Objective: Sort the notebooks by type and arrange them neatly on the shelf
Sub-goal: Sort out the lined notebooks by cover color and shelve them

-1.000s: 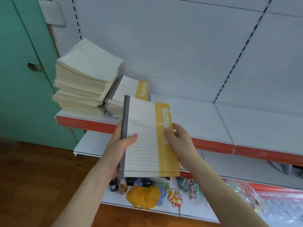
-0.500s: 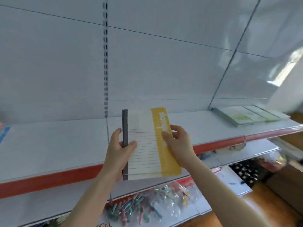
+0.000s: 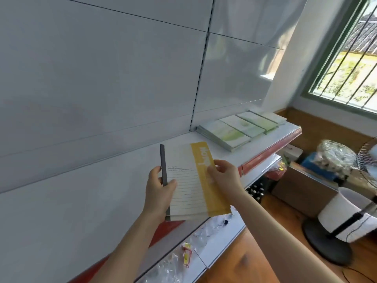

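The yellow-banded notebook (image 3: 189,180) is held in the air over the white shelf (image 3: 91,211). It is to the left of the row of green notebooks (image 3: 240,127), nearer the person than they are, and well apart from them. The left hand (image 3: 158,190) grips the dark spine side, with the thumb curled over the cover and the other fingers hidden behind it. The right hand (image 3: 224,176) pinches the yellow edge, thumb on top and fingers curled underneath. Both hands are therefore clamped on the one book, one on each long side.

The book's long axis runs away from the person toward the back panel, with the spine on the side facing away from the green row. The right hand is the nearer one to that row. A bare stretch of shelf left of the green row lies just beyond the book's far end, so setting it down there looks like a short forward-and-down move. As a different type, it probably belongs in its own spot beside them.
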`<state>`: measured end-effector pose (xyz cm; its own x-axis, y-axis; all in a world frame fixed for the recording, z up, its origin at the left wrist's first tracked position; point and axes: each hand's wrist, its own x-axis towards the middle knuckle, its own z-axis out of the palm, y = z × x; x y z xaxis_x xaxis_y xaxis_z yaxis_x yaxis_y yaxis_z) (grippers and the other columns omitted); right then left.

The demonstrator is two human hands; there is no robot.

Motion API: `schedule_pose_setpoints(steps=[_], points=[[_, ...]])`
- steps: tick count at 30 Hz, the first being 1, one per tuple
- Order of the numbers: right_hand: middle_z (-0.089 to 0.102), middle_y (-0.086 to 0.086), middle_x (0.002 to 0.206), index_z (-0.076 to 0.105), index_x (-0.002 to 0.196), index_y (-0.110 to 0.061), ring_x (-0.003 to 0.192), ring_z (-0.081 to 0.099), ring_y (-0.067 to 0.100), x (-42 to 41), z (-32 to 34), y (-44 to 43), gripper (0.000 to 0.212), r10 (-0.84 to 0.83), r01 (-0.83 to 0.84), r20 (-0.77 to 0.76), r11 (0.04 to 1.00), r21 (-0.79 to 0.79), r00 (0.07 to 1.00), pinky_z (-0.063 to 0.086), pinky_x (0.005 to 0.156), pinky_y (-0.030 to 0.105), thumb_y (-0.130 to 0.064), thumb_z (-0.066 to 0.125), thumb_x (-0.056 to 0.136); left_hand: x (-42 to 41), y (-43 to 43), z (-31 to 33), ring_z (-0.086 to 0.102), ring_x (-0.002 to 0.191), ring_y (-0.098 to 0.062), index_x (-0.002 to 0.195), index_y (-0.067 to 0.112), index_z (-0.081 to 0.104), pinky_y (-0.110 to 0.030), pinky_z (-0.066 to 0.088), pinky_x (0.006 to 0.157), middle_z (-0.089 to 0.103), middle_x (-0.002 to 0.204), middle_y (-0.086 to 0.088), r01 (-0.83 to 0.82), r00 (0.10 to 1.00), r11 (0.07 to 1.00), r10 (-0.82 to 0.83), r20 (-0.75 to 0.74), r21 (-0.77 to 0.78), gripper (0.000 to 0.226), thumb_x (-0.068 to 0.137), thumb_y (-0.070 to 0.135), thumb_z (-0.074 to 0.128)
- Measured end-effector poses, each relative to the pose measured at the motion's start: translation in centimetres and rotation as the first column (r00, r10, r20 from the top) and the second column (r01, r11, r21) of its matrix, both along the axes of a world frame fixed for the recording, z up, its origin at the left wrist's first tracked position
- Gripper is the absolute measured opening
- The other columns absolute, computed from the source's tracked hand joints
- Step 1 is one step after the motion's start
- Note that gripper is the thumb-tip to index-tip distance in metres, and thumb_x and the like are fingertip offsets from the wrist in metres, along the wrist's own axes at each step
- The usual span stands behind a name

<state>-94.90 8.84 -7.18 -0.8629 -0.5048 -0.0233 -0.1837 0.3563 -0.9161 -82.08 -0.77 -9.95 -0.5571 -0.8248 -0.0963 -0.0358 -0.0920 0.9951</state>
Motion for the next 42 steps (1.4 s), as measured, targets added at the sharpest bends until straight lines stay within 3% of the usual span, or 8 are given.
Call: schedule_pose_setpoints(steps=[8, 11, 18, 24, 27, 32, 38, 42], points=[[0.063, 0.011, 0.082, 0.064, 0.086, 0.003, 0.071, 0.054, 0.017, -10.1, -1.5, -7.3, 0.014, 0.033, -0.013, -0.107, 0.983, 0.182, 0.994, 0.043, 0.064, 0.025, -0.008, 0.056, 0.085, -10.2, -5.8, -2.4, 0.055, 0.085, -0.016, 0.106, 0.014, 0.051, -0.025, 0.046, 0.067, 0.056, 0.089, 0.006, -0.115, 0.986, 0.990, 0.124, 0.111, -0.085, 0.028, 0.082, -0.002, 0.054], [0.066, 0.016, 0.098, 0.064, 0.097, 0.006, 0.093, 0.059, 0.028, -13.0, -2.2, -9.5, 0.019, 0.082, -0.053, -0.115, 0.969, 0.240, 0.990, 0.046, 0.085, 0.037, -0.007, 0.058, 0.085, -13.0, -7.0, -3.6, 0.057, 0.093, -0.018, 0.108, 0.011, 0.053, -0.032, 0.047, 0.081, 0.059, 0.105, -0.003, -0.151, 0.968, 0.980, 0.174, 0.181, -0.133, 0.029, 0.082, 0.000, 0.053], [0.064, 0.014, 0.113, 0.061, 0.114, 0.001, 0.106, 0.057, 0.029, -19.1, -4.0, -13.5, 0.027, 0.277, -0.222, -0.135, 0.920, 0.323, 0.951, 0.043, 0.089, 0.034, -0.008, 0.057, 0.088, -17.9, -7.7, -4.8, 0.051, 0.113, -0.022, 0.127, 0.007, 0.050, -0.026, 0.039, 0.092, 0.054, 0.126, -0.009, -0.282, 0.913, 0.936, 0.329, 0.242, -0.210, 0.045, 0.084, -0.004, 0.051], [0.052, 0.015, 0.073, 0.050, 0.071, -0.001, 0.070, 0.049, 0.028, -22.0, -5.9, -15.4, 0.015, 0.413, -0.280, -0.246, 0.854, 0.439, 0.877, 0.033, 0.055, 0.032, 0.000, 0.044, 0.085, -20.2, -7.1, -5.2, 0.044, 0.120, -0.023, 0.127, 0.003, 0.049, -0.016, 0.027, 0.096, 0.050, 0.127, -0.010, -0.262, 0.844, 0.880, 0.408, 0.348, -0.396, 0.043, 0.085, -0.004, 0.051], [0.056, 0.010, 0.090, 0.054, 0.082, -0.007, 0.096, 0.051, 0.028, -22.1, -5.3, -15.7, 0.016, 0.578, -0.256, -0.330, 0.707, 0.660, 0.746, 0.036, 0.059, 0.031, -0.007, 0.041, 0.091, -19.6, -7.4, -5.2, 0.044, 0.118, -0.026, 0.123, 0.009, 0.053, -0.023, 0.026, 0.100, 0.056, 0.122, -0.009, -0.088, 0.727, 0.831, 0.431, 0.535, -0.550, 0.036, 0.088, 0.015, 0.052], [0.034, 0.004, 0.148, 0.037, 0.140, -0.012, 0.139, 0.023, 0.020, -19.8, -1.9, -18.3, 0.048, 0.773, -0.448, -0.438, 0.627, 0.637, 0.460, 0.023, 0.111, 0.033, -0.031, 0.044, 0.097, -14.6, -7.6, -3.8, 0.038, 0.133, -0.034, 0.131, 0.008, 0.051, -0.047, 0.032, 0.106, 0.047, 0.139, -0.016, 0.209, 0.562, 0.676, 0.508, 0.653, -0.706, 0.046, 0.092, 0.034, 0.048], [0.030, 0.006, 0.151, 0.033, 0.142, -0.010, 0.141, 0.018, 0.021, -6.8, 1.5, -23.5, 0.054, 0.841, -0.608, -0.516, 0.498, 0.619, 0.163, 0.015, 0.114, 0.031, -0.035, 0.043, 0.096, -0.6, -6.6, -0.3, 0.064, 0.104, -0.032, 0.106, 0.008, 0.069, -0.048, 0.051, 0.080, 0.068, 0.109, -0.014, 0.223, 0.303, 0.603, 0.704, 0.642, -0.766, 0.053, 0.082, 0.042, 0.036], [0.030, 0.007, 0.151, 0.032, 0.142, -0.010, 0.141, 0.018, 0.022, 6.6, 2.7, -24.0, 0.054, 0.839, -0.698, -0.543, 0.391, 0.600, 0.003, 0.016, 0.115, 0.033, -0.036, 0.042, 0.096, 11.8, -3.7, 1.6, 0.062, 0.105, -0.036, 0.110, 0.003, 0.066, -0.052, 0.049, 0.082, 0.067, 0.110, -0.019, 0.113, 0.147, 0.560, 0.807, 0.572, -0.821, 0.043, 0.079, 0.033, 0.069]])
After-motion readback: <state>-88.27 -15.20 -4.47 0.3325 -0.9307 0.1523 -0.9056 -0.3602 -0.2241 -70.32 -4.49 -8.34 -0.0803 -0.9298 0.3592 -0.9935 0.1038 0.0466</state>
